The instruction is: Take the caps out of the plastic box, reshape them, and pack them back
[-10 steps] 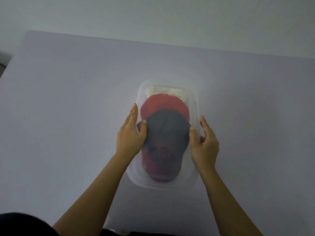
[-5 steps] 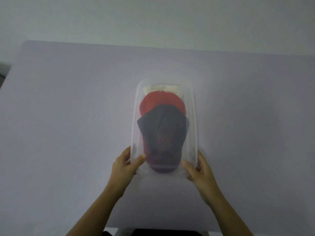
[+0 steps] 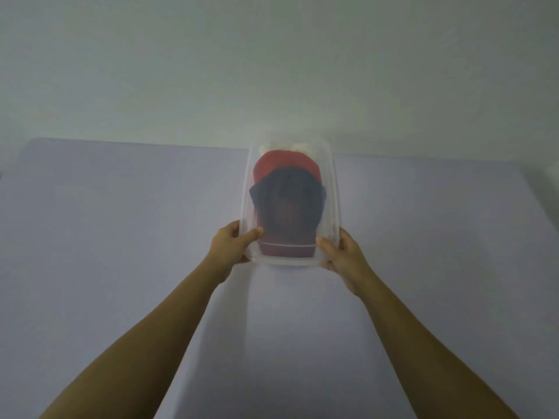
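Note:
A clear plastic box (image 3: 332, 189) stands far out on the lavender table, its long side running away from me. Inside lie stacked caps: a navy cap (image 3: 287, 201) on top, a red cap (image 3: 284, 161) behind it, and a cream cap (image 3: 299, 145) at the far end. A dark red brim (image 3: 286, 251) shows at the near end. My left hand (image 3: 231, 246) grips the near left corner of the box, thumb over the rim. At the near right corner my right hand (image 3: 341, 252) grips the same way. Both arms are stretched out.
The lavender table (image 3: 121, 237) spreads wide on both sides of the box. Its far edge (image 3: 136, 142) meets a pale wall just behind the box. The right table edge slants at the far right.
My hands slid from the box's sides to its near corners. The box has moved away from me toward the table's far edge, and my arms have stretched out.

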`<state>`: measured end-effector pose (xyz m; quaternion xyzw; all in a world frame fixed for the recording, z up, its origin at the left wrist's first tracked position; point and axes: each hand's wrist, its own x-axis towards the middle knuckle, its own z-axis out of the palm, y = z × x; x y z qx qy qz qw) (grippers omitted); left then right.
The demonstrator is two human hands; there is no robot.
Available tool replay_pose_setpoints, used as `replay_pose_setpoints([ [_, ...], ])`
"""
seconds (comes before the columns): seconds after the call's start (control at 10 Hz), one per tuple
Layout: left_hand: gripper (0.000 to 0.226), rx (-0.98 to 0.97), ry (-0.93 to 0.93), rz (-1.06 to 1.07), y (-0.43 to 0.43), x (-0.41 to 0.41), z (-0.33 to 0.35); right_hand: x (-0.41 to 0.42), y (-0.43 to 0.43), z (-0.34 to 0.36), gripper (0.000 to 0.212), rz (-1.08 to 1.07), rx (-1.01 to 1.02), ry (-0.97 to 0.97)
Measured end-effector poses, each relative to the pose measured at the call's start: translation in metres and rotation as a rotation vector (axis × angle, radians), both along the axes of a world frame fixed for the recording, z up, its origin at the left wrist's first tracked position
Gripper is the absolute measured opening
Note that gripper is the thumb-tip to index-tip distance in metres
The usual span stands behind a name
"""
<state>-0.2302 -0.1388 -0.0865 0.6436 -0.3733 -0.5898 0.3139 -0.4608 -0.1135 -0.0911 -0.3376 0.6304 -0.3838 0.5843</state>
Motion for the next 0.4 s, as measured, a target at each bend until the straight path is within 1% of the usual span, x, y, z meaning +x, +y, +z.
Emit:
replay_pose_setpoints([
  [0.1,0.041,0.003,0.016,0.007,-0.008,-0.004,-0.003,-0.003,-0.009,-0.003,0.035,0.013,0.005,-0.003],
  [0.3,0.042,0.028,-0.030,0.014,-0.026,-0.010,0.000,-0.011,-0.027,-0.007,0.057,0.064,0.037,0.045],
  [0.4,0.064,0.005,-0.226,-0.037,-0.030,-0.015,0.008,-0.012,-0.030,-0.002,0.076,0.142,0.002,0.232],
])
